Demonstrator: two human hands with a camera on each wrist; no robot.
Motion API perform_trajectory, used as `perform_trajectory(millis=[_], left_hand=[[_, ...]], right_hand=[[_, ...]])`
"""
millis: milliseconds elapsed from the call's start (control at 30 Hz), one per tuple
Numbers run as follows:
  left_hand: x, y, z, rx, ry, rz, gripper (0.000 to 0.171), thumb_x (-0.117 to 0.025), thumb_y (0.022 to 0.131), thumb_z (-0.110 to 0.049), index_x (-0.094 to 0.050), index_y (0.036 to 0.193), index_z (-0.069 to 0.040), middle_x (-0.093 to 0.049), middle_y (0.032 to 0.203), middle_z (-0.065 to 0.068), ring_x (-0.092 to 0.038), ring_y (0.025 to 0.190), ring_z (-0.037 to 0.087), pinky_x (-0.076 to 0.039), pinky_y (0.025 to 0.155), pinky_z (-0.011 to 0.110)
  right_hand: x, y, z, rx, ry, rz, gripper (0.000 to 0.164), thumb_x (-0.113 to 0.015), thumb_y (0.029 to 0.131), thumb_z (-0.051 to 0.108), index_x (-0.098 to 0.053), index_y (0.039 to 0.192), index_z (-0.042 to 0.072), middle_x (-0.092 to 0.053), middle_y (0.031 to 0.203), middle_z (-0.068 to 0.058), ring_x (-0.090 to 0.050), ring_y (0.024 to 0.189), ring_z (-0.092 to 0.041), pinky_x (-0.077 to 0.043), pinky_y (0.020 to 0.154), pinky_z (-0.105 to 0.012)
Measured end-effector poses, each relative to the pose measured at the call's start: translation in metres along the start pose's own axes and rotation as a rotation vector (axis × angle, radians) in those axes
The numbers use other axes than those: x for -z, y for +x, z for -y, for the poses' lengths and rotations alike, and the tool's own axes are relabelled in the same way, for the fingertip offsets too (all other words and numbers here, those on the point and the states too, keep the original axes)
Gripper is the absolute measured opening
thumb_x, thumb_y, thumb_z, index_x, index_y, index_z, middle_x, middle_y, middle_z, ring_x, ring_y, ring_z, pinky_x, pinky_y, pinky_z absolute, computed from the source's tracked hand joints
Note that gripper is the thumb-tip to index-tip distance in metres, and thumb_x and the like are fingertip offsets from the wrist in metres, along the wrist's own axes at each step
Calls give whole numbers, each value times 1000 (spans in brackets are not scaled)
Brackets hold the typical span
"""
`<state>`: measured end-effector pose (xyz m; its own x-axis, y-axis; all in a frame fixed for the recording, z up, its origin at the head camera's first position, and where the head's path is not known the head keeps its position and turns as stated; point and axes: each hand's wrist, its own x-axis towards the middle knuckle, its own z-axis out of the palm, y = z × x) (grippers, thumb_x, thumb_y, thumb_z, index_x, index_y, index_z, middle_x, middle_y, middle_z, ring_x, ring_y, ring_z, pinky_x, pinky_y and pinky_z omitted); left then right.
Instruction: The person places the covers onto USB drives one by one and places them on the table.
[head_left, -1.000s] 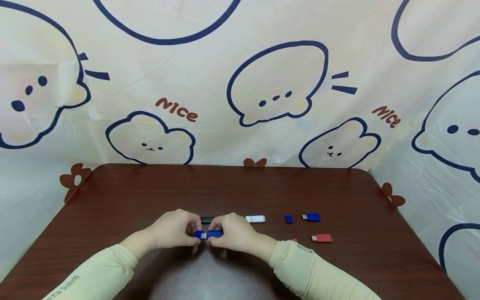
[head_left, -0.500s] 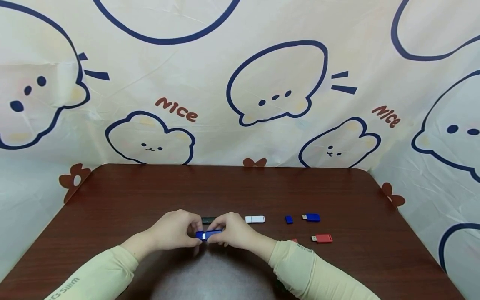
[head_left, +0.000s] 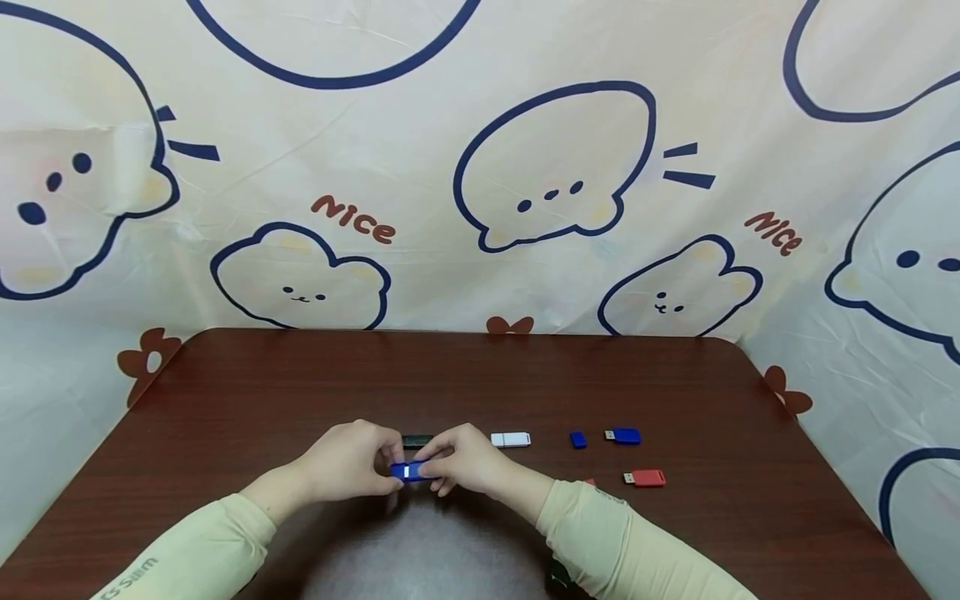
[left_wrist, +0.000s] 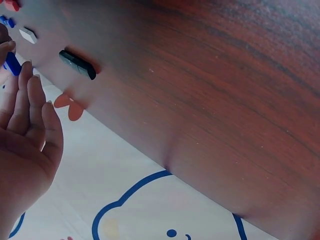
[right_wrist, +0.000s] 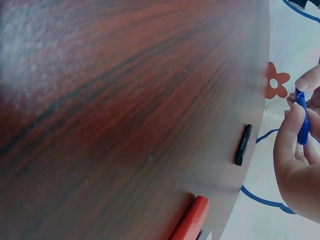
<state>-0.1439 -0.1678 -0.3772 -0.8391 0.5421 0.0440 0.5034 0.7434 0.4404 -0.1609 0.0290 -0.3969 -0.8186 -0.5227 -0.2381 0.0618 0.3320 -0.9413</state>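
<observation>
Head view: what lies around the hands?

Several sticks on the brown table. Just beyond the fingers, in the lower middle of the frame, is a black stick, partly covered by them. A white stick lies right of it; farther right come a small blue cap and a blue drive, metal plug toward the left. Below that drive sits a red drive, its plug also leftward.

Anything in the way?

The right sleeve hides most of a small red piece. A cartoon-printed cloth fills the upper frame.

And the held thing?

A blue stick, lower centre, between both hands. The left hand pinches its left end with thumb and fingers; the right hand pinches its right end. A thin silver strip shows between the two blue parts.

Do the wrist views agree?

Yes. In the left one, the blue stick is at the left edge, by the fingertips; in the right one, it stands at the right edge, fingers of both hands on it.
</observation>
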Motion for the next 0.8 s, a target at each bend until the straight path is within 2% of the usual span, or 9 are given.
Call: perform_trajectory(millis=[800], left_hand=[[-2, 3, 0, -15, -12, 13, 19, -77, 71, -28, -59, 75, -23, -59, 68, -19, -49, 64, -6, -41, 57, 19]], right_hand=[[0, 1, -2, -36, 63, 17, 16, -65, 81, -3, -64, 96, -9, -66, 78, -28, -55, 49, -9, -49, 48, -21]])
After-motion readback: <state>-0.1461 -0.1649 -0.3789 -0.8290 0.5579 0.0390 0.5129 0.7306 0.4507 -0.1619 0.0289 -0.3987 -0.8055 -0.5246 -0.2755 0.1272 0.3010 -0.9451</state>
